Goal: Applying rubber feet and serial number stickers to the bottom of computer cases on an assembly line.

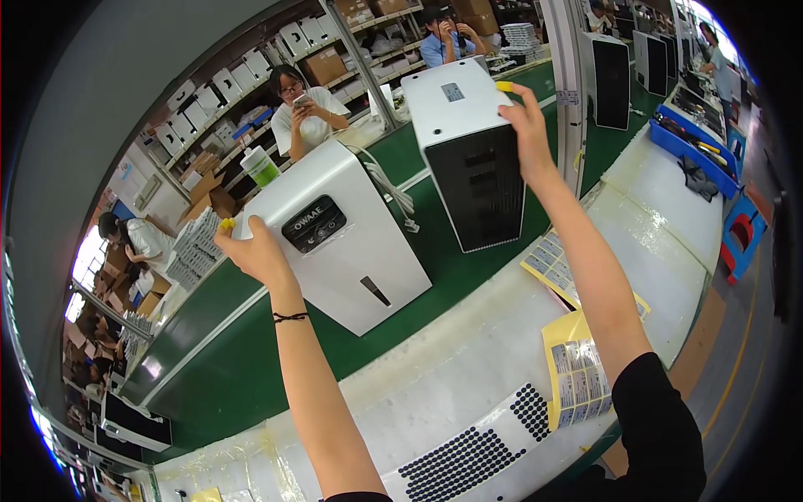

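A white box-shaped appliance (360, 251) with a black control panel and a narrow dark window stands tilted in view on the green conveyor (242, 351). My left hand (263, 255) grips its left edge, thumb toward the front; the other fingers are partly hidden. To its right is a second white appliance (460, 100), its black slotted side toward me and a small grey label on top. My right hand (531, 138) is closed around its upper right edge. Yellow covers show on a fingertip of each hand. A bundled white power cord (389, 184) hangs between the two appliances.
Yellow-backed label sheets (577, 368) and a sheet of black round pads (460, 464) lie on the pale near bench. A blue tool tray (694, 142) sits at right. Across the conveyor, a person (305, 113) holds a phone, near a green-and-white bottle (259, 167).
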Demonstrator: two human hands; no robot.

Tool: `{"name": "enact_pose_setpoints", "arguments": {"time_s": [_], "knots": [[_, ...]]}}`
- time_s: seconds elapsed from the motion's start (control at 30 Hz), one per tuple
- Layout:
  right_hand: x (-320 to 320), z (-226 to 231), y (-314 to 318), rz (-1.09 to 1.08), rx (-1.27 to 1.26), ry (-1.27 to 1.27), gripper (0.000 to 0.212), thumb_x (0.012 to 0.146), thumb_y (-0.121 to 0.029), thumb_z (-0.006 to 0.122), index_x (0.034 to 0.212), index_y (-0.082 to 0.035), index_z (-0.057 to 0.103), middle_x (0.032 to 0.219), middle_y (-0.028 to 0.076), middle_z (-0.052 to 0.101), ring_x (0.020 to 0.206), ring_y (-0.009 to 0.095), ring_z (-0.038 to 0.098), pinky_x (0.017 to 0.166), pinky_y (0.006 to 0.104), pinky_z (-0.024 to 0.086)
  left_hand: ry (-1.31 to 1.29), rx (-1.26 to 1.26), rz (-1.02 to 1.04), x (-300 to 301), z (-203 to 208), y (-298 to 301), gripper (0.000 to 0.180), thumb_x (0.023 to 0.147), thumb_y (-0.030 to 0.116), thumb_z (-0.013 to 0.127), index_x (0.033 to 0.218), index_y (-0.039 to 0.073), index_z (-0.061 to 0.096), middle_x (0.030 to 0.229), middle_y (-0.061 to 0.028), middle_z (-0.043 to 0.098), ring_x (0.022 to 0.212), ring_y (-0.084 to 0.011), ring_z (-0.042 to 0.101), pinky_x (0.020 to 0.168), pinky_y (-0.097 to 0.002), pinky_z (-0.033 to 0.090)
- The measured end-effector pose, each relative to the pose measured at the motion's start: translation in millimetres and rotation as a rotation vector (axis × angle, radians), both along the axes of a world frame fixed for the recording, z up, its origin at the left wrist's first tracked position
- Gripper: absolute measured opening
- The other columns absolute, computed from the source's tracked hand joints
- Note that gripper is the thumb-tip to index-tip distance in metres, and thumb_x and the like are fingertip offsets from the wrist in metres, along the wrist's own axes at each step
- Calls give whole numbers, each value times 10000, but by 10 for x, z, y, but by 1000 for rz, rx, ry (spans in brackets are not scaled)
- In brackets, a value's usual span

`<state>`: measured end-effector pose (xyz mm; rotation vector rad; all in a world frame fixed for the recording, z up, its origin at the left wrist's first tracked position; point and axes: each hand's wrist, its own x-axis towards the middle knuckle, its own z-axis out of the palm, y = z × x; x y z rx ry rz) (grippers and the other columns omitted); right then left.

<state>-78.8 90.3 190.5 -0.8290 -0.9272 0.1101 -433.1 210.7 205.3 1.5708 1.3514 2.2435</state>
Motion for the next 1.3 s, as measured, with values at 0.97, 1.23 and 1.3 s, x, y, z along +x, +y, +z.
{"name": "enact_pose_setpoints", "arguments": {"time_s": [0.97,1.23,1.3], "knots": [[-882,-4,112,489,-569,-87,607,949,-457,501,1384,-62,351,1271,133,529,1154,213,522,1017,377,398,-234,-41,-271,257,-52,-195,472,802,201,610,1184,-20,443,1151,-122,478,1001,-211,485,898,-318,400],[-828,30,165,823,-732,396,763,903,-634,443,1430,-87,365,1408,117,433,1296,248,410,1071,438,313,-357,3,-507,378,-317,-1022,437,946,212,560,1270,-21,383,1258,-129,438,1175,-205,434,1021,-319,333],[-868,-50,157,907,-654,423,749,898,-635,456,1416,-97,394,1403,109,450,1300,239,417,1073,430,316,-584,-19,-605,323,-544,-1127,498,976,383,474,1293,6,397,1295,-92,434,1192,-197,419,1039,-317,307]]}}
